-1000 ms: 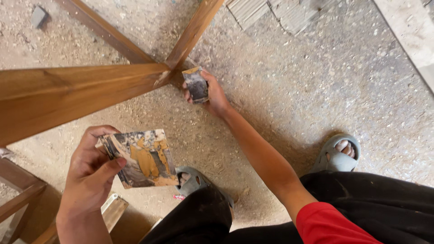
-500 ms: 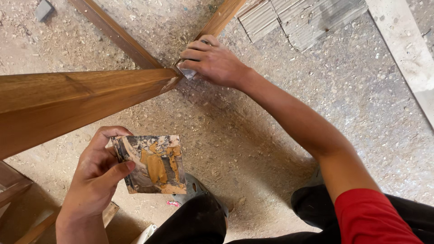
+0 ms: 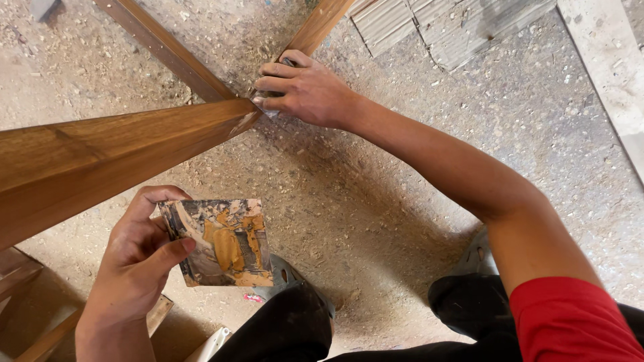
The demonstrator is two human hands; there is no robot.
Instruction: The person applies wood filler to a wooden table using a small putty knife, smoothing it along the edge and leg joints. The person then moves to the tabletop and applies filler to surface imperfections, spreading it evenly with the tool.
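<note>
My left hand holds a square board smeared with yellow-brown and dark filler, thumb on its near edge. My right hand reaches far forward to the joint where the brown wooden bars of a frame meet. Its fingers press a small dark scraper against that joint; most of the tool is hidden under the fingers. A second bar and a third run away from the joint toward the top of the head view.
The ground is dusty concrete strewn with sawdust. Corrugated grey sheets lie at the top. A pale plank runs down the right edge. My black-trousered knees and a grey sandal are below. More wooden pieces sit lower left.
My right hand turned palm down and pressed the scraper onto the joint, hiding most of it. The view shifted slightly; the left hand keeps holding the board.
</note>
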